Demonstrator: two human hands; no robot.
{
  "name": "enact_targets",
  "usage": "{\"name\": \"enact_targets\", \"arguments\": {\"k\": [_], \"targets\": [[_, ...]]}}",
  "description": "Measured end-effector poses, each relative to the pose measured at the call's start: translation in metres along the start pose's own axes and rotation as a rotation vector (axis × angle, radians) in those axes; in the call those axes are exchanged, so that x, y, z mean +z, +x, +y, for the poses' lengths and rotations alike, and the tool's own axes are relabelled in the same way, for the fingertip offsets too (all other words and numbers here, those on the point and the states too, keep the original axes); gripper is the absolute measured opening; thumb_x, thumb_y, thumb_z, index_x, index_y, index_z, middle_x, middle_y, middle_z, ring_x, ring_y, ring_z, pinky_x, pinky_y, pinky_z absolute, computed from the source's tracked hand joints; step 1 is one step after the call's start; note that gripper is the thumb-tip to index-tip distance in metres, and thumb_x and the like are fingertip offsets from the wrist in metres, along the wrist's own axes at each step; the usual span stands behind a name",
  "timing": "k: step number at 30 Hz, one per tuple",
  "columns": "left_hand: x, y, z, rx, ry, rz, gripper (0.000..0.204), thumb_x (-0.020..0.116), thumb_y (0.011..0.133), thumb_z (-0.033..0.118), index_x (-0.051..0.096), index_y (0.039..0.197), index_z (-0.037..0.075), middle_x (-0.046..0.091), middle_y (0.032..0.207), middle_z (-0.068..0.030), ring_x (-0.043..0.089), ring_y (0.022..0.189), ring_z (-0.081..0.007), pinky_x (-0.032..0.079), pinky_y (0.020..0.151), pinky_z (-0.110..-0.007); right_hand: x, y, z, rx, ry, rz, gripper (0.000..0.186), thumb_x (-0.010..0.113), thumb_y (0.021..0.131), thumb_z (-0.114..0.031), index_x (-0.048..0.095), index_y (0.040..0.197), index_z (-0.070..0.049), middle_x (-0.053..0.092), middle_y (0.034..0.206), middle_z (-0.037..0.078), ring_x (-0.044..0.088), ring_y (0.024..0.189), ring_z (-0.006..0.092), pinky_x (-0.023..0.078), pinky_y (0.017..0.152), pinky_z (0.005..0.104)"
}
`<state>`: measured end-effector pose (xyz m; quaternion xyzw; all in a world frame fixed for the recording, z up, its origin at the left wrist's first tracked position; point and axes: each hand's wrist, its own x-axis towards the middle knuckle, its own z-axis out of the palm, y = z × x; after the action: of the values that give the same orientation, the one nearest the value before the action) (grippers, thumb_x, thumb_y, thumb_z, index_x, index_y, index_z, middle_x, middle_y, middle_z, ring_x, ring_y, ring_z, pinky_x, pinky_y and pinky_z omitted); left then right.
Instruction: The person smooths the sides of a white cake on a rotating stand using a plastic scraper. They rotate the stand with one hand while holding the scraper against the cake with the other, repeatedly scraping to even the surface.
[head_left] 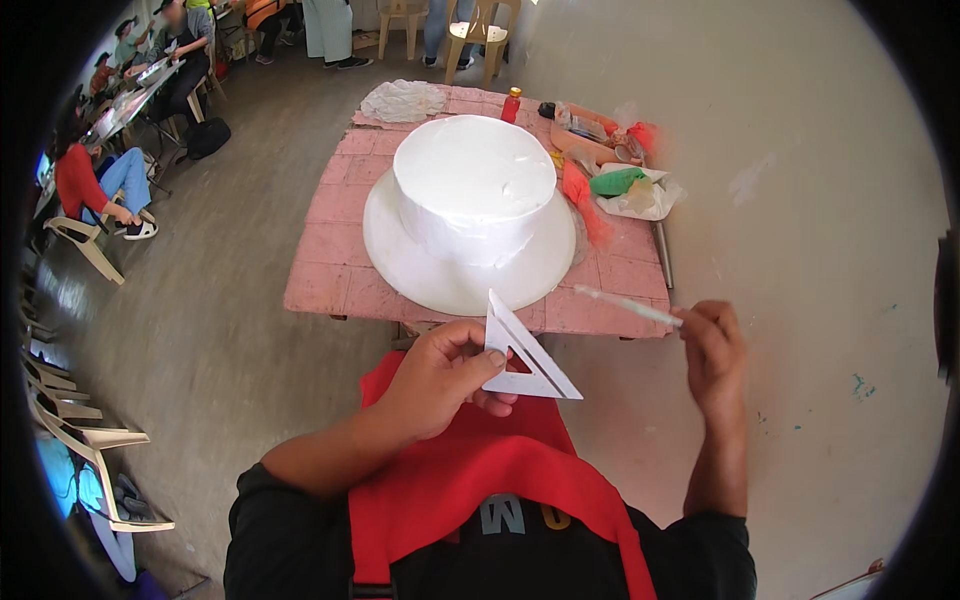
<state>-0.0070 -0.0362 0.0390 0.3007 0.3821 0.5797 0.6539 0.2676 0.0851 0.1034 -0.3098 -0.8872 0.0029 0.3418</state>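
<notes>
My left hand (450, 375) grips a white triangular tool (530, 375) with a slot in it, held just below the table's front edge. My right hand (712, 350) is closed on the end of a long, thin, pale tool (625, 302), which points left toward the brim of a white hat-shaped object. That object (470, 150), with a tall round top and a wide flat base, has a smooth white coating with small marks on top. It sits on a pink, worn table (325, 260).
Crumpled white material (400, 100), a red bottle (511, 106), a green item (617, 183) and plastic bags lie on the table. A metal tube (662, 255) is at its right side. Plastic chairs (110, 470) and seated people (85, 185) are at left, more people and chairs behind.
</notes>
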Motion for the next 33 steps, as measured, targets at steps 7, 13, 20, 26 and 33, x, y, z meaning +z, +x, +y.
{"name": "enact_targets", "arguments": {"k": [7, 13, 20, 26, 33], "targets": [[0.002, 0.005, -0.008, -0.064, -0.054, 0.018, 0.013, 0.053, 0.090, 0.006, 0.057, 0.100, -0.002, 0.065, 0.092, -0.0150, 0.067, 0.069, -0.0188, 0.059, 0.054, -0.030, 0.039, -0.034, 0.011, -0.103, 0.118, 0.026, 0.046, 0.063, 0.070, 0.010, 0.070, 0.109, -0.014, 0.056, 0.089, 0.005, 0.054, 0.080, 0.0204, 0.044, 0.068, 0.0291], [0.009, 0.005, -0.008, -0.070, -0.085, 0.038, 0.011, 0.053, 0.091, 0.005, 0.058, 0.097, -0.002, 0.066, 0.090, -0.0152, 0.067, 0.067, -0.0186, 0.059, 0.053, -0.029, 0.048, -0.032, 0.015, -0.149, 0.147, -0.042, 0.046, 0.064, 0.071, 0.006, 0.071, 0.110, -0.018, 0.055, 0.087, 0.004, 0.051, 0.077, 0.0192, 0.041, 0.068, 0.0293], [0.008, 0.004, -0.010, -0.037, -0.049, 0.006, 0.012, 0.053, 0.092, 0.006, 0.059, 0.098, -0.001, 0.067, 0.090, -0.0146, 0.067, 0.069, -0.0174, 0.059, 0.054, -0.029, 0.044, -0.037, 0.023, -0.169, 0.080, -0.065, 0.045, 0.067, 0.071, 0.003, 0.071, 0.109, -0.021, 0.056, 0.088, 0.003, 0.051, 0.079, 0.0199, 0.041, 0.067, 0.0301], [0.005, 0.004, -0.010, -0.058, -0.022, 0.035, 0.013, 0.056, 0.092, 0.009, 0.059, 0.097, -0.003, 0.064, 0.087, -0.0112, 0.065, 0.068, -0.0152, 0.059, 0.057, -0.028, 0.024, -0.034, 0.027, -0.106, -0.061, 0.006, 0.044, 0.066, 0.071, 0.007, 0.071, 0.108, -0.017, 0.056, 0.084, 0.003, 0.053, 0.079, 0.0200, 0.043, 0.068, 0.0302], [0.009, -0.003, -0.016, 0.257, 0.334, 0.246, 0.003, 0.061, 0.086, 0.000, 0.058, 0.087, -0.001, 0.064, 0.078, -0.0064, 0.062, 0.063, -0.0092, 0.054, 0.056, -0.023, -0.012, -0.025, -0.008, 0.063, 0.066, -0.199, 0.047, 0.061, 0.071, 0.011, 0.069, 0.111, -0.012, 0.058, 0.077, 0.008, 0.057, 0.075, 0.0214, 0.047, 0.060, 0.0311]]}}
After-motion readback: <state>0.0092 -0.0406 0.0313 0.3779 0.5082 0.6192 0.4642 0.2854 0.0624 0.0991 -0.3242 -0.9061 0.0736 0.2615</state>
